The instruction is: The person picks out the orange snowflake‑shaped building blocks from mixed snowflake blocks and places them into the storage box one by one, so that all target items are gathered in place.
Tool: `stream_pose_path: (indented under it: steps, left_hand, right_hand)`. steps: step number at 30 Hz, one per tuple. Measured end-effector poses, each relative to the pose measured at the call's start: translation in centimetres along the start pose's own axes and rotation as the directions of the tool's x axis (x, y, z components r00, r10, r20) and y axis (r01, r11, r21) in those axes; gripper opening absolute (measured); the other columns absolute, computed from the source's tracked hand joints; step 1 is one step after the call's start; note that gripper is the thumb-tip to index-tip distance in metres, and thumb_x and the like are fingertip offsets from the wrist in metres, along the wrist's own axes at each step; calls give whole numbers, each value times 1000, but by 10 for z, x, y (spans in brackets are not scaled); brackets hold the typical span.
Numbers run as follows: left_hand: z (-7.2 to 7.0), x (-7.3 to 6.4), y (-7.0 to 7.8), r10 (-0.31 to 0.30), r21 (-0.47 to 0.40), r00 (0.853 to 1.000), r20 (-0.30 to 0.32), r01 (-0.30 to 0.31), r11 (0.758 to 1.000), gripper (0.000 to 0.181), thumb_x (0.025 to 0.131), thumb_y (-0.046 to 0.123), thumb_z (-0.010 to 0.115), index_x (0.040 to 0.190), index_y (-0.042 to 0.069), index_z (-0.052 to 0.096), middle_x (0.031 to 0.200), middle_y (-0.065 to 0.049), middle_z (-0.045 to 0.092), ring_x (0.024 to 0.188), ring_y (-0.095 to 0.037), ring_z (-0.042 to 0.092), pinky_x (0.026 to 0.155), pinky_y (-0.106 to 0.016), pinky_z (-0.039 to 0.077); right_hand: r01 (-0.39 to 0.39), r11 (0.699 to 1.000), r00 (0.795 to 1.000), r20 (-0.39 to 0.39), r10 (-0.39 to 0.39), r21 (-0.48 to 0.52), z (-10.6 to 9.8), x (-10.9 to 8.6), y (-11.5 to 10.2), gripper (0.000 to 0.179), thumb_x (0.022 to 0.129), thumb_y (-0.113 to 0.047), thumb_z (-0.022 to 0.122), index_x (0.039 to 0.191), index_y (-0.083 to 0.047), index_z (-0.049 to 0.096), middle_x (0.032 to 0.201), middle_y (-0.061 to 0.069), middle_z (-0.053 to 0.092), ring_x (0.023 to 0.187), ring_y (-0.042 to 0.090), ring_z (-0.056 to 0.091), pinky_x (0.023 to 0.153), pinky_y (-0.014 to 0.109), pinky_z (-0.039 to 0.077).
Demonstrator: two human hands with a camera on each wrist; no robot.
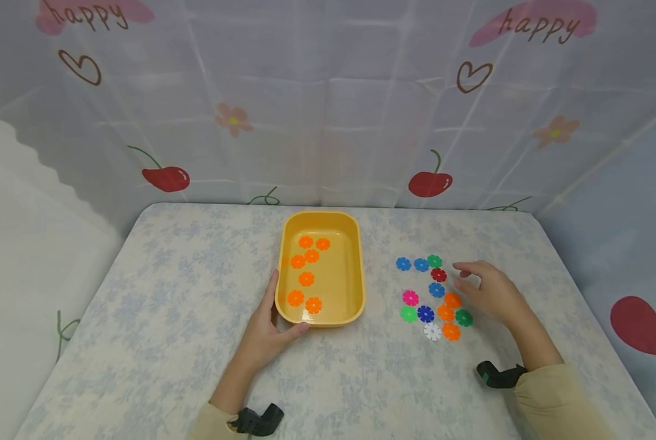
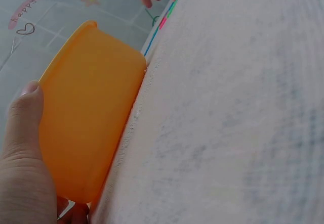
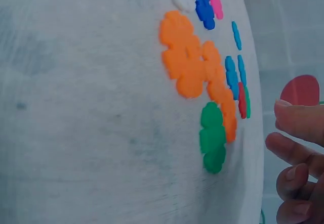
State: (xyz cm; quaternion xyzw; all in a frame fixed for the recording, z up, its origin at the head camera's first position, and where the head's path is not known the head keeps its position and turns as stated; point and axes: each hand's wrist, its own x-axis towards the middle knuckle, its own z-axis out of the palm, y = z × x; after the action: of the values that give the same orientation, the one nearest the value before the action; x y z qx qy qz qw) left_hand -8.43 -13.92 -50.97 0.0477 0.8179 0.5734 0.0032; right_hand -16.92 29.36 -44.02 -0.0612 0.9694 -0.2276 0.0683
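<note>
A yellow plastic tray (image 1: 341,275) lies on the table, with several orange notched discs (image 1: 306,278) along its left half. My left hand (image 1: 261,336) grips its near left corner, thumb at the near rim and fingers along the left side. In the left wrist view the thumb (image 2: 25,128) lies against the outer wall. My right hand (image 1: 490,293) hovers just right of a loose group of notched discs, its fingers apart and nothing between them. Nearest to it are a red disc (image 1: 438,275), a blue disc (image 1: 436,289), an orange disc (image 1: 452,300) and a dark green disc (image 1: 463,318).
Further discs in the group include a pink one (image 1: 410,297), a light green one (image 1: 409,314), a dark blue one (image 1: 426,314) and a white one (image 1: 432,332). The table (image 1: 168,293) has a mottled cover. A printed curtain (image 1: 328,122) hangs behind its far edge.
</note>
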Motion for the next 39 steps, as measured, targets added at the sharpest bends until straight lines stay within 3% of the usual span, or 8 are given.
stream_pose_path:
  steps: [4,10,16,22,29,39]
  left_hand:
    - [0,0,0,1,-6,1000,-2,-1,1000,117,79,35,84,161,29,1,166,10,8,152,-12,21,118,-36,24]
    - [0,1,0,0,-11,1000,-2,0,1000,117,79,35,85,161,29,1,166,10,8,152,-13,21,118,-37,25]
    - [0,1,0,9,-17,1000,-1,-9,1000,116,80,34,84,161,29,2,166,10,9,151,-13,23,118,-38,26]
    - [0,1,0,14,-22,1000,0,-14,1000,116,80,33,84,161,29,2,166,10,9,151,-14,24,118,-38,27]
    - [0,1,1,8,-15,1000,1,-8,1000,117,79,35,85,161,29,2,166,10,10,151,-14,24,118,-39,27]
    - [0,0,1,4,-14,1000,-3,-4,1000,117,79,34,85,161,28,2,166,9,10,151,-14,24,118,-39,27]
  right_hand:
    - [8,1000,997,74,-9,15,7,-4,11,49,95,-28,67,135,-2,59,128,25,58,118,45,53,98,65,45]
    - [66,997,996,61,-67,26,16,-9,21,42,89,-27,75,123,-4,68,122,22,60,115,42,54,99,64,44]
    - [75,997,997,11,-75,34,21,-11,25,30,88,-21,76,115,-8,72,114,14,63,100,31,56,85,47,52]
    - [90,995,996,8,-91,40,22,-14,25,28,89,-20,75,115,-9,73,110,10,62,84,20,49,67,26,45]
    - [116,989,992,38,-119,87,20,-17,28,32,91,-20,73,121,-10,71,109,9,58,74,14,41,59,23,38]
    - [120,989,992,28,-123,90,22,-15,29,30,89,-18,75,116,-10,68,115,12,62,80,18,45,65,23,42]
